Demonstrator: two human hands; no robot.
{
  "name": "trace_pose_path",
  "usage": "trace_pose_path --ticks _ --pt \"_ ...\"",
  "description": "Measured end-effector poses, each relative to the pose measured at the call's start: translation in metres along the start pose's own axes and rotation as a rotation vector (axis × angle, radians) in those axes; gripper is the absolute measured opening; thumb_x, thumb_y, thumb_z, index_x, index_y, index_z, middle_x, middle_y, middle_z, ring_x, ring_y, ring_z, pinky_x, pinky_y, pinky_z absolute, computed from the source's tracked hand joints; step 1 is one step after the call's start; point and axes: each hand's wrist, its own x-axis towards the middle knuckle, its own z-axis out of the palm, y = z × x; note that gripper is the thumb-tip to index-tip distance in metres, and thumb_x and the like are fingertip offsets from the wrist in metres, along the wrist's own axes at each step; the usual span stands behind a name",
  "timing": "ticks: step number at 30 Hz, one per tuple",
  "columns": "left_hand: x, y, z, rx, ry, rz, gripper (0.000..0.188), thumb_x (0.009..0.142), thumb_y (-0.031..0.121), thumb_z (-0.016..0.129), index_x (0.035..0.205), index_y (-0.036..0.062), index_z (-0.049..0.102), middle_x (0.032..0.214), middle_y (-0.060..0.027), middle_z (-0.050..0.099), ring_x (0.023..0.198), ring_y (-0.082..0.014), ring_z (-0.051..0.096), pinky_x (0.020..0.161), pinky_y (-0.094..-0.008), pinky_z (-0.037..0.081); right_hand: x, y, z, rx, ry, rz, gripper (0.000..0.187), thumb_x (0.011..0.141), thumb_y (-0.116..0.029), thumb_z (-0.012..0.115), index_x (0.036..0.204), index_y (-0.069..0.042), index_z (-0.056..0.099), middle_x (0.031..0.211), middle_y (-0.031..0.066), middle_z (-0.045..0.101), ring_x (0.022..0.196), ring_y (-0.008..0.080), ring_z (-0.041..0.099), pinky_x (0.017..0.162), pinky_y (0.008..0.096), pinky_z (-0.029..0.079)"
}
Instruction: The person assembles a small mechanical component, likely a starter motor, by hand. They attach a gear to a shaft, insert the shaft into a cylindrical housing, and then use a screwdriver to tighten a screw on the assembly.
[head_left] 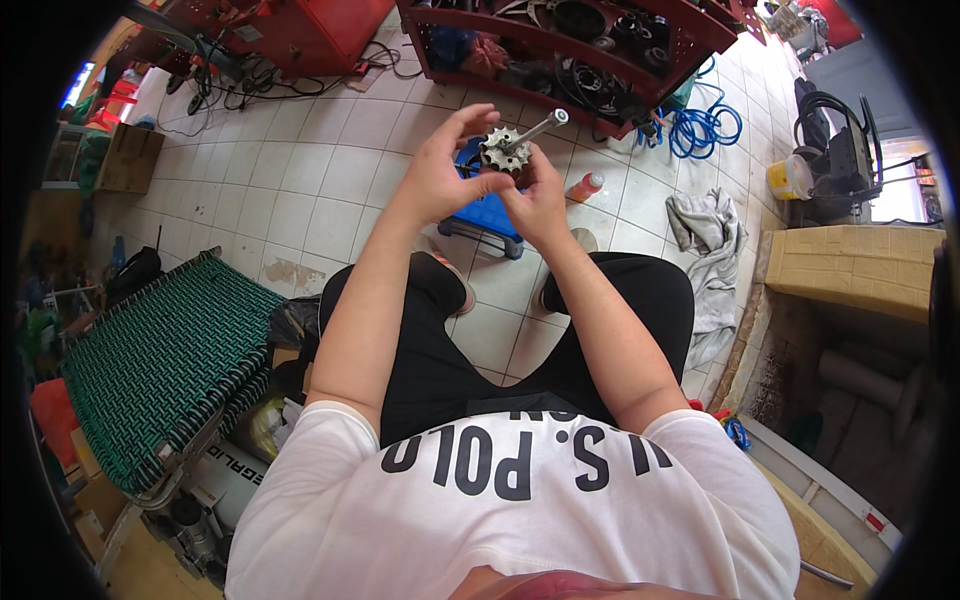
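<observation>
A grey metal hub with a toothed rim (505, 150) is held up in front of me, above a low blue stool. A metal rod with a round end (545, 124) slants up and right from its middle; I cannot tell whether it is a shaft or a wrench. My right hand (537, 198) grips the hub from below and the right, its fingers partly hidden behind it. On the other side, my left hand (447, 172) has its fingers stretched apart, with the thumb reaching across just below the hub, close to the right thumb.
The blue stool (487, 217) stands between my feet on the tiled floor, with a red bottle (585, 187) nearby. A red parts cart (560, 85) is ahead. Right lie a grey cloth (710, 250) and blue hose (703, 130). A green woven seat (170, 350) is at left.
</observation>
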Motion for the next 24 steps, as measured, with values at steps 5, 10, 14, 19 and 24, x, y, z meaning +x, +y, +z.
trace_pose_path --ticks 5,10,14,19,24 --pt "0.000 0.003 0.005 0.023 -0.095 -0.162 0.074 0.071 0.026 0.096 0.135 0.0071 0.064 0.120 -0.0101 0.073 0.109 -0.0204 0.070 0.095 -0.0356 0.056 0.001 0.010 0.000 -0.042 -0.012 0.010 0.049 0.086 -0.010 0.075 0.133 -0.003 0.060 0.103 0.0086 0.073 0.094 0.0175 0.072 0.078 0.0311 0.056" --pt "-0.003 -0.005 0.003 0.004 -0.023 -0.186 0.071 0.071 0.022 0.096 0.132 0.0038 0.067 0.109 -0.0094 0.076 0.100 -0.0191 0.072 0.091 -0.0344 0.058 0.009 -0.004 -0.011 -0.298 -0.175 0.010 0.057 0.081 -0.007 0.071 0.136 -0.001 0.055 0.113 0.0138 0.071 0.091 0.0218 0.071 0.081 0.0334 0.057" --pt "-0.002 -0.012 0.005 0.023 0.027 -0.229 0.071 0.069 0.018 0.096 0.132 0.0029 0.067 0.108 -0.0093 0.076 0.099 -0.0183 0.073 0.090 -0.0337 0.058 0.022 -0.021 -0.025 -0.200 -0.058 0.019 0.053 0.083 -0.005 0.069 0.134 -0.002 0.054 0.126 0.0126 0.066 0.089 0.0171 0.068 0.079 0.0309 0.056" --pt "0.000 0.001 0.013 0.215 -0.012 -0.290 0.067 0.067 0.013 0.097 0.128 0.0013 0.070 0.109 -0.0109 0.077 0.100 -0.0168 0.073 0.090 -0.0320 0.058 0.032 -0.043 -0.031 0.021 0.066 0.005 0.036 0.090 -0.012 0.077 0.122 -0.004 0.061 0.119 0.0064 0.069 0.091 0.0094 0.066 0.074 0.0243 0.055" --pt "-0.005 -0.004 0.029 0.128 -0.028 -0.256 0.067 0.067 0.017 0.098 0.126 0.0022 0.071 0.103 -0.0104 0.077 0.078 -0.0142 0.071 0.067 -0.0304 0.057 0.028 -0.046 -0.028 0.123 0.159 -0.001 0.018 0.092 -0.012 0.081 0.102 -0.003 0.069 0.093 0.0007 0.074 0.081 0.0057 0.066 0.069 0.0219 0.054"
